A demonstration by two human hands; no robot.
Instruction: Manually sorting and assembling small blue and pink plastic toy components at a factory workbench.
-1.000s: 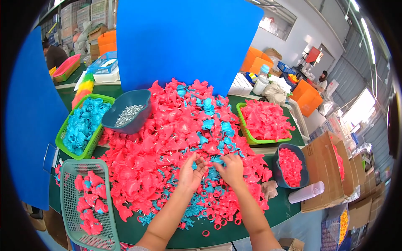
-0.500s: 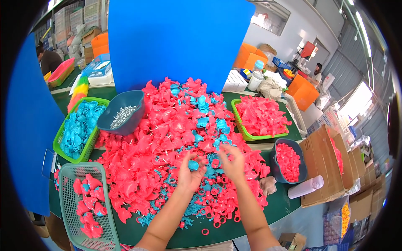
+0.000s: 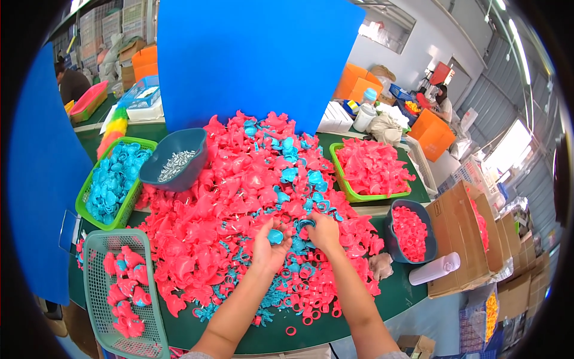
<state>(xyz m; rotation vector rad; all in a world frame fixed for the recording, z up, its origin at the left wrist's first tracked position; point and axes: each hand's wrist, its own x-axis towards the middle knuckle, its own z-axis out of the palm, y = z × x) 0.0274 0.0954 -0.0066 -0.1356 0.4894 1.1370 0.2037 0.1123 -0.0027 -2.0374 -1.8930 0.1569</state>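
Observation:
A big heap of pink plastic parts (image 3: 221, 197) mixed with small blue parts covers the green table (image 3: 412, 287). My left hand (image 3: 269, 246) rests on the near side of the heap, fingers curled around a small blue plastic part (image 3: 275, 236). Right beside it, my right hand (image 3: 321, 230) is pressed into the pile with its fingers closed on a blue ring-shaped part (image 3: 305, 224). Loose pink rings (image 3: 311, 299) lie scattered in front of both hands.
A green basket of blue parts (image 3: 110, 179) and a dark bowl of metal screws (image 3: 176, 161) sit left. A grey mesh basket (image 3: 95, 263) holds assembled pieces near left. Green tray (image 3: 371, 167) and dark bowl (image 3: 412, 230) of pink parts, white bottle (image 3: 433, 269), cardboard box (image 3: 466, 239) right. Blue panels behind.
Both hands have stayed in the same spot on the pile, shifting slightly; the left hand now shows a blue part cupped in its fingers.

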